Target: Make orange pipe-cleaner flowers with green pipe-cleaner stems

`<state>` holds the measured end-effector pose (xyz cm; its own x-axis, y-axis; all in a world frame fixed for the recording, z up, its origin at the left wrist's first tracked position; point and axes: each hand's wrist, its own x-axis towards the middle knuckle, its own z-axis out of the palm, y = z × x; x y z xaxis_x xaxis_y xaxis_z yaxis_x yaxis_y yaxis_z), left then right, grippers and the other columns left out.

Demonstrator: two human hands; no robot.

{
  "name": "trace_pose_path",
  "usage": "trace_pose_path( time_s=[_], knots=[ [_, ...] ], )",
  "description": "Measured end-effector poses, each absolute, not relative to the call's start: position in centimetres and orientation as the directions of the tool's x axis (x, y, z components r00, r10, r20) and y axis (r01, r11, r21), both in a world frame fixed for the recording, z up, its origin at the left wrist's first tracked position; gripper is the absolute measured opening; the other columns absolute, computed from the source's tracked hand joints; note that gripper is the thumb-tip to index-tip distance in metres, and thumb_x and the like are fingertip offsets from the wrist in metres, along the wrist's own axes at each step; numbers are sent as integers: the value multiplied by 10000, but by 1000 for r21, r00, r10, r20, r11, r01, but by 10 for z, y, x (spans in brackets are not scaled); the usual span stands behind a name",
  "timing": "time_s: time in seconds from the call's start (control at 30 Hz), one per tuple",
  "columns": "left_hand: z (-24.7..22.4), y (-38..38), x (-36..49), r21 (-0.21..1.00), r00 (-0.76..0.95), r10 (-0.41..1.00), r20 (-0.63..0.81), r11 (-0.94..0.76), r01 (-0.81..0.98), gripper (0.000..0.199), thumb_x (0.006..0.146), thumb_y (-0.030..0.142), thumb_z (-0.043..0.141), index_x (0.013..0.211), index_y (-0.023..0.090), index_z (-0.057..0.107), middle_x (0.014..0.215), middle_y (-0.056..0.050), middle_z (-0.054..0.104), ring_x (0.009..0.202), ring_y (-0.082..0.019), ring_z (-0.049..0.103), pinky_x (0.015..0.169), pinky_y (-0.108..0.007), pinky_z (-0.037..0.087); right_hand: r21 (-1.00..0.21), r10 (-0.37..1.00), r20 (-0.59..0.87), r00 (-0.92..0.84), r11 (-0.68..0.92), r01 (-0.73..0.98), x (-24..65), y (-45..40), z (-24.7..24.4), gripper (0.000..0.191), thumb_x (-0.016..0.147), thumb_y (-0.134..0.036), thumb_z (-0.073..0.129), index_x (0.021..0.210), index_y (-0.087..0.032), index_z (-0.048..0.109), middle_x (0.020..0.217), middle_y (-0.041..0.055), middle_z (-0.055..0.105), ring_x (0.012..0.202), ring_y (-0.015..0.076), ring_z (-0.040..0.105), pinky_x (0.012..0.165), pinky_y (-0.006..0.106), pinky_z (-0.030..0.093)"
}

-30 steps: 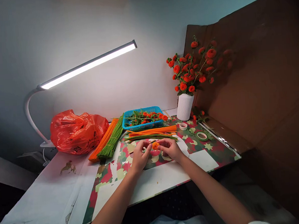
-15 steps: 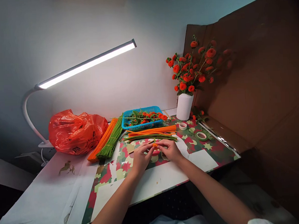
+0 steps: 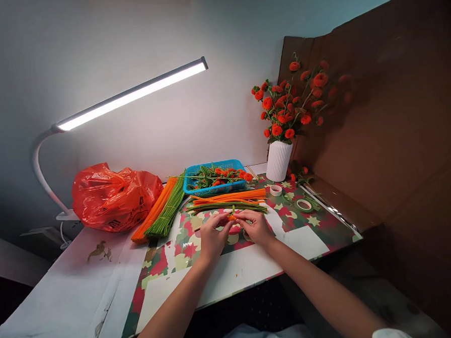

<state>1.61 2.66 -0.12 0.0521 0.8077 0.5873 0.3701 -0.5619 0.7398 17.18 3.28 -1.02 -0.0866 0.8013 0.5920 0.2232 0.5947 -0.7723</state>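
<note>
My left hand [image 3: 215,234] and my right hand [image 3: 256,226] meet over the front middle of the table. Between their fingertips they pinch a small orange pipe-cleaner flower [image 3: 231,218] with a short green stem pointing up. Fingers cover part of the flower. Just beyond the hands lie a row of orange pipe cleaners [image 3: 234,196] and a row of dark green pipe cleaners [image 3: 227,207]. The end of a thin wooden stick [image 3: 197,229] shows at the left hand's far side.
Behind stands a blue basket [image 3: 189,191] of finished flowers. To the left are bundled green pipe cleaners [image 3: 166,212], a red plastic bag [image 3: 115,200] and a lit lamp [image 3: 134,94]. Rightward are a white vase [image 3: 279,161], a tape roll [image 3: 304,205] and a cardboard wall [image 3: 381,115].
Both hands keep their pinch on the orange flower, with only small finger movements. The flower has shifted slightly left and its green stem stands a little higher. The view has moved slightly.
</note>
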Motion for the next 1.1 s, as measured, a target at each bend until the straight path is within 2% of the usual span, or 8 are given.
trace_pose_path(
  time_s=[0.17,0.4,0.73,0.87,0.93,1.0,1.1],
  knots=[
    [-2,26,15,762,61,823,565,-549,343,89,777,256,664,817,187,702,768,-30,719,656,-154,675,623,-265,564,-767,797,594,-111,602,220,172,31,-9,175,844,-259,594,918,-206,743,830,68,718,777,190,662,715,313,530],
    [0,28,10,779,160,848,505,-528,338,102,778,250,646,826,182,705,775,-45,722,681,-165,673,628,-270,550,-742,776,612,-155,631,225,174,30,-9,188,853,-232,577,941,-215,742,823,62,718,761,180,657,698,303,526],
    [-9,37,8,936,153,950,271,-297,188,239,720,369,698,810,148,683,760,-55,693,632,-161,638,559,-258,520,-697,735,656,-171,677,237,174,30,-7,204,863,-211,548,949,-231,732,872,58,715,806,180,656,723,311,530],
    [-7,36,10,919,79,935,345,-353,173,309,691,343,728,932,165,654,895,-58,678,712,-163,648,608,-273,547,-735,763,636,-112,644,213,174,31,-8,174,856,-231,564,920,-229,727,891,56,716,859,195,660,777,331,531],
    [-6,36,11,925,113,933,342,-355,135,337,711,346,713,991,173,638,928,-60,675,742,-174,661,621,-290,562,-771,795,599,-92,604,199,173,31,-9,165,845,-259,586,945,-227,714,922,54,717,877,200,662,800,339,532],
    [-7,36,10,922,159,924,349,-368,118,288,740,346,689,968,174,648,910,-59,679,760,-184,669,635,-305,570,-814,832,548,-83,554,174,173,31,-10,222,825,-286,614,1025,-221,686,962,58,713,877,202,667,803,343,539],
    [-6,36,8,857,124,874,470,-485,175,196,748,307,689,896,181,663,893,-53,677,809,-188,662,691,-316,569,-846,862,501,-80,508,162,173,29,-9,321,782,-288,653,1093,-211,649,1007,67,704,885,203,668,802,346,545]
  ],
)
